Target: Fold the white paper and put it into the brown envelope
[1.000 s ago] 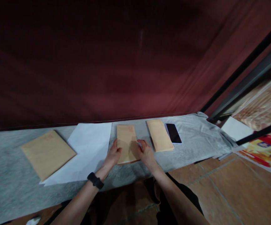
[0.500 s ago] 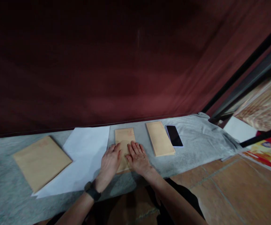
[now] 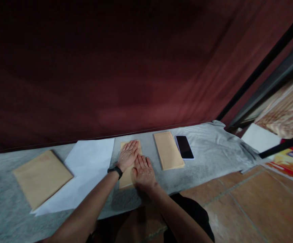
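Note:
A brown paper envelope (image 3: pixel 126 179) lies flat on the grey cloth, partly covered by both hands. My left hand (image 3: pixel 129 155), with a dark watch (image 3: pixel 116 170) on its wrist, rests flat across the upper part of the envelope, fingers stretched out. My right hand (image 3: pixel 144 172) is laid palm down over its right edge, fingers extended and lower than the left. To the right is a small stack of similar brown envelopes (image 3: pixel 168 152). Left of my hands are white paper sheets (image 3: pixel 92 165), overlapped by a larger-looking pile of brown envelopes (image 3: pixel 43 179).
A phone (image 3: pixel 185 147) with a dark screen lies just right of the envelope stack. Grey cloth (image 3: pixel 212 152) covers the long, narrow surface. Behind it hangs a dark red curtain-like sheet (image 3: pixel 141 84). Black bars (image 3: pixel 263 74) stand at the right, above a tiled floor (image 3: pixel 263 206).
My left hand has slid up the envelope, from its lower left side to its upper part. The right hand stays flat near the right edge. The view has shifted slightly.

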Demonstrator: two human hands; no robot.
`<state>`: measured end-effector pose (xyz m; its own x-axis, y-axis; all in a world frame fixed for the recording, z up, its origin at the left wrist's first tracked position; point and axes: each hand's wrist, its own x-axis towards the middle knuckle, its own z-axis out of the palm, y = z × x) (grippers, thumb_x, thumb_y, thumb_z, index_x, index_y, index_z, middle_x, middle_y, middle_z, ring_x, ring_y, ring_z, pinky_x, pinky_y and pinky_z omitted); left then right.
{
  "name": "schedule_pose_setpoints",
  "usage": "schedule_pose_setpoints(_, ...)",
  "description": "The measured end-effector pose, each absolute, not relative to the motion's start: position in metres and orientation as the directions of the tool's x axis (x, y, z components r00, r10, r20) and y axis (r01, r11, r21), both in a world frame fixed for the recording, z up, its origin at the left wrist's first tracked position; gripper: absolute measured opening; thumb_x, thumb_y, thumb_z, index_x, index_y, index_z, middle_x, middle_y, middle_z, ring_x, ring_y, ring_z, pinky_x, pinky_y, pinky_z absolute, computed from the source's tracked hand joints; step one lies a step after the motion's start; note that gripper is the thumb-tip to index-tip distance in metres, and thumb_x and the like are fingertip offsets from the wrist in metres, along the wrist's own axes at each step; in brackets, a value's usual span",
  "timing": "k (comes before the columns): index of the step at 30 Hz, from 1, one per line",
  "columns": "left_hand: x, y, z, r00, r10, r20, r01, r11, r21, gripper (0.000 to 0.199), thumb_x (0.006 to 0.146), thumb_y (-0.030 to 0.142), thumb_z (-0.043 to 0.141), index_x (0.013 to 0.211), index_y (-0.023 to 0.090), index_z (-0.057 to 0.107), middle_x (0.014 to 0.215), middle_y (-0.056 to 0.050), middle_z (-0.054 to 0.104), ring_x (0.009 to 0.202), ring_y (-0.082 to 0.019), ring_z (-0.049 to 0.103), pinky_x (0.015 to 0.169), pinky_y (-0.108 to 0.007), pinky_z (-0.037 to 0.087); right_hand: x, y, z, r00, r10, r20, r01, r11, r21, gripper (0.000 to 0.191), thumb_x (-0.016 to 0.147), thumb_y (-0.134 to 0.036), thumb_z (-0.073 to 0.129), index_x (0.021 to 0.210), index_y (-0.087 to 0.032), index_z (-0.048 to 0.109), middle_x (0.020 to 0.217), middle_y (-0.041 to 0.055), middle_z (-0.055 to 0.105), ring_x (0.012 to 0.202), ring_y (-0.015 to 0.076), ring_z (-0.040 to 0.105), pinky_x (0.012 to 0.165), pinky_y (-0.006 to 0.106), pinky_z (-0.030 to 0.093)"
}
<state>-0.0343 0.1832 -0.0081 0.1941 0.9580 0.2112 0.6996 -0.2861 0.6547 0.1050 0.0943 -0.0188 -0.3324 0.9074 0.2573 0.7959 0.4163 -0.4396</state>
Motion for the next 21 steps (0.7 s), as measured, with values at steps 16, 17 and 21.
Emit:
schedule_pose_setpoints(16,-0.036,0.103,-0.021,0.343,0.934,0.096,0.918,-0.355,0.177,0.061,0.104,0.046,0.016,0.157,0.017,0.027,0.161,-0.008,0.034,0.150,-0.018,0.026,0.122,-0.042,0.024,0.111,0.090,-0.019,-0.361,0.896,0.260,0.807,0.440,-0.394,0.053,0.099,-0.023,0.040,0.150,-0.009,0.041,0.155,0.0170,0.041,0.144,0.0292,0.040,0.119,0.049,0.030)
schedule_pose_setpoints(17,-0.037,0.096,-0.022,0.342,0.934,0.101,0.920,-0.355,0.166,0.061,0.104,0.047,0.016,0.157,0.017,0.026,0.161,-0.009,0.035,0.150,-0.018,0.026,0.122,-0.042,0.025,0.112,0.091,-0.016,-0.375,0.897,0.233,0.808,0.440,-0.393,0.054,0.099,-0.023,0.041,0.151,-0.009,0.040,0.155,0.0171,0.040,0.144,0.0291,0.039,0.120,0.048,0.029)
schedule_pose_setpoints(21,-0.039,0.078,-0.025,0.344,0.934,0.102,0.926,-0.355,0.128,0.061,0.104,0.046,0.016,0.158,0.017,0.023,0.160,-0.009,0.036,0.150,-0.019,0.027,0.123,-0.043,0.023,0.116,0.093,-0.003,-0.423,0.895,0.142,0.808,0.444,-0.387,0.054,0.098,-0.024,0.041,0.150,-0.009,0.041,0.157,0.0165,0.038,0.146,0.0287,0.035,0.121,0.048,0.025)
